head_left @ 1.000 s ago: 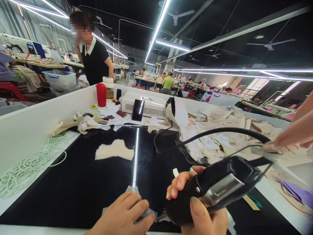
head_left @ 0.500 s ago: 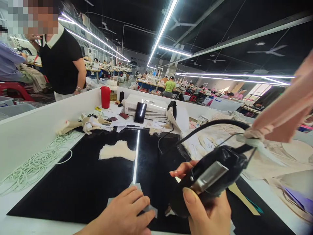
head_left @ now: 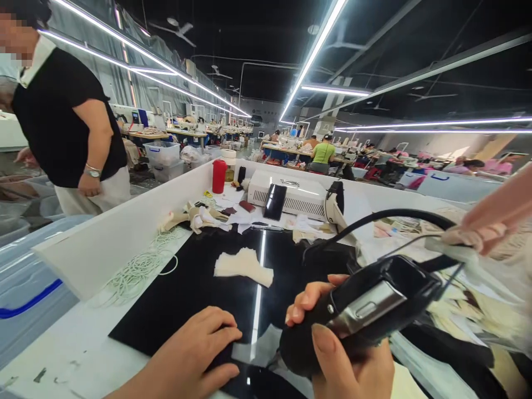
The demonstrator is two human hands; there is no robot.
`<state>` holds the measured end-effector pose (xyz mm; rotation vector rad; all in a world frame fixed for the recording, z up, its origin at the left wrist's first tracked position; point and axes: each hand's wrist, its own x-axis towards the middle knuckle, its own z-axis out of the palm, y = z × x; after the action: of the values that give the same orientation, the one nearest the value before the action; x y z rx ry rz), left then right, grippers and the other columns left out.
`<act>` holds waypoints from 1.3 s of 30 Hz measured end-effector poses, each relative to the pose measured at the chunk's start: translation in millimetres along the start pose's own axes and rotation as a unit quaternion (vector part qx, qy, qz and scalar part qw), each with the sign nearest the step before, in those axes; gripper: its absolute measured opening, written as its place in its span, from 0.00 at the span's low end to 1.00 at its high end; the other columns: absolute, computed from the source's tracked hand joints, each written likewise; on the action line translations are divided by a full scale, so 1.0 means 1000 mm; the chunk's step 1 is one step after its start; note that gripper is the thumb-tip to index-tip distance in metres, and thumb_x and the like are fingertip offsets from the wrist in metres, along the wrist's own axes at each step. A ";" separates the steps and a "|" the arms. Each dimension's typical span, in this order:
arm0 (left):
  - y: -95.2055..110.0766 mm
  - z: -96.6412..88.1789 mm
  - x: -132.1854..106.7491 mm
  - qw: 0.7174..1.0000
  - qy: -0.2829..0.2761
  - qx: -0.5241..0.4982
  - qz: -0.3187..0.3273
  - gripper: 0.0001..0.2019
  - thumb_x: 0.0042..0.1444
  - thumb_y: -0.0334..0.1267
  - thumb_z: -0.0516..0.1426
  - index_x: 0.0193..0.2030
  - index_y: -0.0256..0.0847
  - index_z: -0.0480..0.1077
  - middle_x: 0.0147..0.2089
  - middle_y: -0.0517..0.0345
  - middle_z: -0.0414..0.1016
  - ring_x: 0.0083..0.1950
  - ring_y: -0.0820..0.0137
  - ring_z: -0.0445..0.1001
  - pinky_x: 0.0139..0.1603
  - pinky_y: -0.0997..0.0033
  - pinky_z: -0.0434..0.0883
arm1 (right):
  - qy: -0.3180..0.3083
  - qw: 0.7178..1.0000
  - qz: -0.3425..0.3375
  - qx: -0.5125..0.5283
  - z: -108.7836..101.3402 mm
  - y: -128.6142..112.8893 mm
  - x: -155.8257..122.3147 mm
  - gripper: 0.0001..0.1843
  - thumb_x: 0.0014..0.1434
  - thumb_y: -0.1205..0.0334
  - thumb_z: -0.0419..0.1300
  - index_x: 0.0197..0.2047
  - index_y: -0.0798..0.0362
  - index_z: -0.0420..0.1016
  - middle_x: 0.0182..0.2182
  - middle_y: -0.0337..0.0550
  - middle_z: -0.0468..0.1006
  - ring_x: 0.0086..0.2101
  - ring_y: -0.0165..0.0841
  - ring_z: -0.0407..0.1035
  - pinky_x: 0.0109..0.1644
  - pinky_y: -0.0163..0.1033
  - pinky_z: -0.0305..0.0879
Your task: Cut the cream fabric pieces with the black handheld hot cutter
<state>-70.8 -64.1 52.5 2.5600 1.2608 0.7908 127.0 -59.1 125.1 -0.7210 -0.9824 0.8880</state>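
Note:
My right hand [head_left: 349,354] is wrapped round a black corded hand-held power tool [head_left: 361,305] with a metal plate on its side. Its lower tip is hidden behind the body and hand. My left hand [head_left: 199,346] rests at the front edge of the glossy black board [head_left: 166,316], palm down, thumb and fingers apart. Just right of its fingertips lies a thin greyish piece of material [head_left: 266,343], partly under the tool. Farther back on the board sits a stack of cream fabric pieces [head_left: 243,266].
A pale green cord [head_left: 141,274] lies tangled at left. Behind the board are fabric scraps [head_left: 203,216], a phone [head_left: 275,201], a white vented box [head_left: 295,194] and a red cup [head_left: 219,176]. Pink cloth [head_left: 502,205] hangs by the cable at right. A co-worker [head_left: 70,116] stands left.
The view has swung, so the table's contents appear farther right. My left hand has shifted left off the greyish piece. The co-worker's arm has dropped from the face. The tool stays in my right hand.

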 end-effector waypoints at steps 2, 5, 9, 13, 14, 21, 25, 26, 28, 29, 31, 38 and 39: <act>0.001 0.005 -0.001 0.999 0.009 -0.029 -0.014 0.17 0.56 0.27 0.67 0.51 0.44 0.76 0.53 0.56 0.79 0.52 0.63 0.80 0.54 0.66 0.80 | -0.004 1.000 0.010 0.010 0.006 0.003 -0.002 0.22 0.60 0.48 0.72 0.54 0.39 0.70 0.36 0.34 0.75 0.30 0.31 0.72 0.35 0.40 0.71; 0.004 0.010 0.001 0.997 0.014 -0.068 -0.031 0.15 0.54 0.24 0.67 0.45 0.45 0.76 0.51 0.59 0.79 0.50 0.65 0.79 0.53 0.68 0.78 | -0.010 1.000 0.018 0.014 0.012 0.009 -0.004 0.21 0.62 0.51 0.71 0.54 0.39 0.70 0.36 0.34 0.75 0.30 0.31 0.72 0.36 0.40 0.71; 0.008 0.007 0.000 0.991 0.016 -0.121 -0.053 0.14 0.56 0.23 0.65 0.43 0.46 0.75 0.51 0.62 0.78 0.51 0.67 0.78 0.54 0.71 0.75 | -0.020 0.999 0.016 0.024 0.018 0.014 -0.006 0.18 0.63 0.51 0.70 0.53 0.39 0.70 0.36 0.33 0.74 0.31 0.31 0.72 0.38 0.41 0.71; 0.012 0.002 -0.002 0.974 0.032 -0.200 -0.102 0.11 0.66 0.27 0.54 0.47 0.47 0.72 0.49 0.62 0.78 0.50 0.69 0.77 0.53 0.71 0.75 | -0.021 0.999 0.021 0.041 0.022 0.016 -0.008 0.18 0.62 0.49 0.71 0.52 0.39 0.72 0.36 0.32 0.74 0.31 0.29 0.71 0.39 0.40 0.70; 0.013 0.001 -0.002 0.969 0.034 -0.215 -0.118 0.10 0.67 0.29 0.52 0.47 0.47 0.72 0.48 0.61 0.78 0.49 0.69 0.77 0.53 0.71 0.75 | -0.021 0.999 0.021 0.042 0.023 0.016 -0.009 0.18 0.62 0.50 0.71 0.52 0.39 0.72 0.36 0.32 0.74 0.31 0.29 0.71 0.39 0.40 0.70; 0.017 0.001 -0.002 0.956 0.045 -0.250 -0.148 0.10 0.67 0.30 0.51 0.46 0.47 0.72 0.47 0.62 0.77 0.48 0.69 0.77 0.52 0.72 0.73 | -0.022 0.999 0.012 0.048 0.023 0.018 -0.008 0.18 0.63 0.52 0.70 0.53 0.40 0.72 0.34 0.34 0.73 0.32 0.30 0.70 0.38 0.40 0.71; 0.019 0.000 -0.001 0.953 0.038 -0.254 -0.162 0.10 0.67 0.30 0.52 0.46 0.47 0.72 0.47 0.62 0.78 0.48 0.69 0.77 0.51 0.72 0.73 | -0.019 0.999 0.017 0.045 0.024 0.017 -0.009 0.15 0.64 0.54 0.69 0.52 0.40 0.72 0.34 0.32 0.74 0.32 0.29 0.70 0.39 0.39 0.71; 0.019 -0.001 -0.001 0.951 0.031 -0.254 -0.171 0.10 0.67 0.30 0.52 0.46 0.47 0.72 0.47 0.63 0.78 0.48 0.69 0.77 0.51 0.73 0.73 | -0.017 0.999 0.021 0.042 0.025 0.017 -0.010 0.15 0.64 0.54 0.69 0.52 0.40 0.72 0.34 0.32 0.74 0.32 0.29 0.70 0.39 0.40 0.71; 0.019 -0.003 0.000 0.948 0.016 -0.256 -0.187 0.10 0.67 0.29 0.53 0.46 0.48 0.72 0.47 0.63 0.78 0.48 0.69 0.77 0.51 0.74 0.72 | -0.019 0.999 0.022 0.041 0.026 0.016 -0.010 0.15 0.64 0.53 0.69 0.51 0.40 0.72 0.34 0.32 0.74 0.32 0.29 0.71 0.39 0.40 0.71; 0.018 -0.004 0.001 0.947 0.011 -0.257 -0.191 0.10 0.67 0.29 0.53 0.46 0.48 0.72 0.48 0.64 0.78 0.49 0.70 0.77 0.51 0.74 0.72 | -0.022 0.999 0.020 0.044 0.026 0.015 -0.010 0.16 0.63 0.53 0.70 0.51 0.41 0.73 0.33 0.33 0.74 0.31 0.29 0.70 0.38 0.40 0.71; 0.017 -0.005 0.002 0.947 0.011 -0.258 -0.191 0.10 0.67 0.28 0.53 0.46 0.48 0.73 0.48 0.64 0.78 0.49 0.70 0.77 0.52 0.74 0.71 | -0.028 0.998 0.013 0.052 0.028 0.014 -0.010 0.17 0.62 0.52 0.70 0.51 0.41 0.73 0.33 0.33 0.74 0.31 0.29 0.70 0.37 0.38 0.71; 0.014 -0.005 0.007 0.953 0.016 -0.244 -0.177 0.10 0.67 0.27 0.54 0.46 0.47 0.73 0.47 0.64 0.78 0.49 0.70 0.77 0.52 0.74 0.71 | -0.024 0.998 0.020 0.046 0.035 0.010 -0.012 0.16 0.63 0.53 0.69 0.51 0.42 0.71 0.32 0.33 0.73 0.31 0.29 0.69 0.37 0.38 0.71; 0.014 -0.005 0.007 0.955 0.018 -0.240 -0.171 0.11 0.67 0.27 0.54 0.46 0.47 0.73 0.47 0.64 0.78 0.49 0.70 0.77 0.52 0.74 0.71 | -0.025 0.998 0.018 0.046 0.035 0.010 -0.013 0.16 0.63 0.53 0.69 0.51 0.42 0.72 0.32 0.33 0.74 0.31 0.29 0.69 0.37 0.38 0.71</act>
<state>-60.9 -67.8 64.2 1.8928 1.2810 0.9317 88.4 -61.7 124.9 -0.6430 -0.9697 0.9808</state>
